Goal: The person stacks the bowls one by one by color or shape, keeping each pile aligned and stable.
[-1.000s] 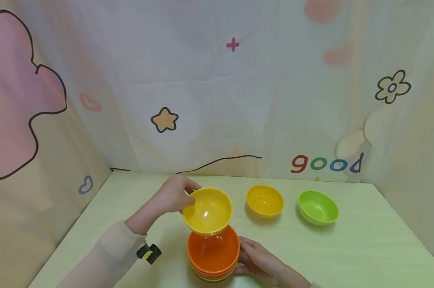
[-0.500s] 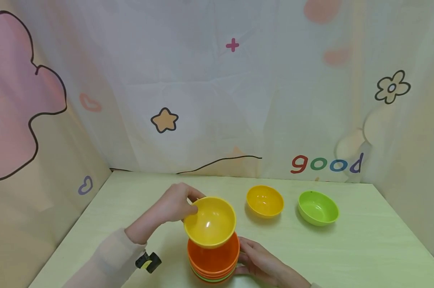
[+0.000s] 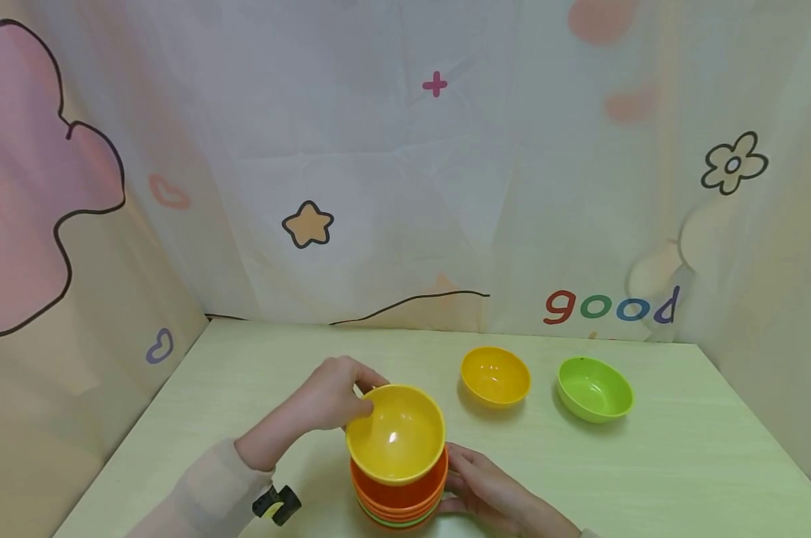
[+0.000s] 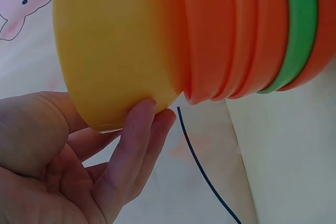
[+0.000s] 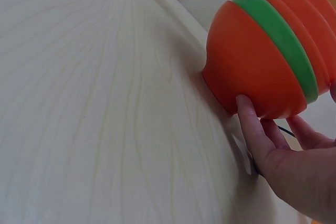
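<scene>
My left hand (image 3: 338, 396) pinches the rim of a yellow bowl (image 3: 398, 441), thumb inside and fingers along the outside. That bowl tilts over the mouth of a stack of bowls (image 3: 415, 499). In the left wrist view its base dips into the top orange bowl (image 4: 207, 35). Several orange bowls make up the stack, with one green bowl (image 5: 281, 38) between them. Against the stack's right side rest the fairly straight fingers of my right hand (image 3: 489, 489). The right wrist view shows its fingertips touching the lowest orange bowl (image 5: 247, 61).
Behind and to the right, a second yellow bowl (image 3: 495, 376) stands upright on the pale table (image 3: 681, 463). Farther right is a light green bowl (image 3: 595, 388). A printed cloth backdrop (image 3: 405, 224) rises along the table's back edge.
My left hand has brought the yellow bowl down and slightly right, from above the stack's back edge to over its mouth. The right hand and the other bowls stay put.
</scene>
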A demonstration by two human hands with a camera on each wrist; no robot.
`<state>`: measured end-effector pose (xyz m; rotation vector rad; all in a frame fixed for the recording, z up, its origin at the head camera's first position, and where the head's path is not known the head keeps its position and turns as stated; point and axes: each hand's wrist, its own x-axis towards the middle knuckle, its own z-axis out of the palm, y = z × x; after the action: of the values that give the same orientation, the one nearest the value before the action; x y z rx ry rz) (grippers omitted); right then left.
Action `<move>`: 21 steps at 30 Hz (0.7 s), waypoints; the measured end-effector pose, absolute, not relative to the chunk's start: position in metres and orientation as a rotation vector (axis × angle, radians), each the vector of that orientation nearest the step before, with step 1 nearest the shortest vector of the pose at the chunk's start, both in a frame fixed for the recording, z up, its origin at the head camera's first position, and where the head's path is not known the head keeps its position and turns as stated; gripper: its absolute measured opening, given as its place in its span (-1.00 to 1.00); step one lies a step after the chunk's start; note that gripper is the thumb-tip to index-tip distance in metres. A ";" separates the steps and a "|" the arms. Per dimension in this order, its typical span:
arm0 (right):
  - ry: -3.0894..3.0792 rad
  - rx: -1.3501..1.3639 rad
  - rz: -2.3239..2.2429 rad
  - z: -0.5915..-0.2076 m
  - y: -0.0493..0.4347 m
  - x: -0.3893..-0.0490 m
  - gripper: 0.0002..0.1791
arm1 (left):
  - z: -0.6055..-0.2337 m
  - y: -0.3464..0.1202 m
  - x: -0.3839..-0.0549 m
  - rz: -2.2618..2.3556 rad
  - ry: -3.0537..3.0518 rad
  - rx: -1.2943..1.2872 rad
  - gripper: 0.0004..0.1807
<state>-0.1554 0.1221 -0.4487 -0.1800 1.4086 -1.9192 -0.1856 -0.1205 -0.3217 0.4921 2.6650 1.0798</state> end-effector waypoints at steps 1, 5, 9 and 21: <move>1.408 -0.179 -1.922 -0.449 0.122 -0.155 -0.23 | -0.322 -0.121 -0.185 1.077 2.663 0.495 -0.67; 1.405 -0.185 -1.925 -0.449 0.123 -0.155 -0.24 | -0.324 -0.121 -0.184 1.078 2.651 0.508 -0.67; 1.410 -0.186 -1.928 -0.449 0.122 -0.155 -0.24 | -0.326 -0.121 -0.183 1.084 2.640 0.511 -0.67; 1.426 -0.200 -1.932 -0.449 0.122 -0.153 -0.24 | -0.330 -0.121 -0.179 1.091 2.630 0.535 -0.68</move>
<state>-0.1533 0.1222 -0.4494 -0.1998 1.4264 -1.9319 -0.1791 -0.1206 -0.3299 0.5352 2.6297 1.0909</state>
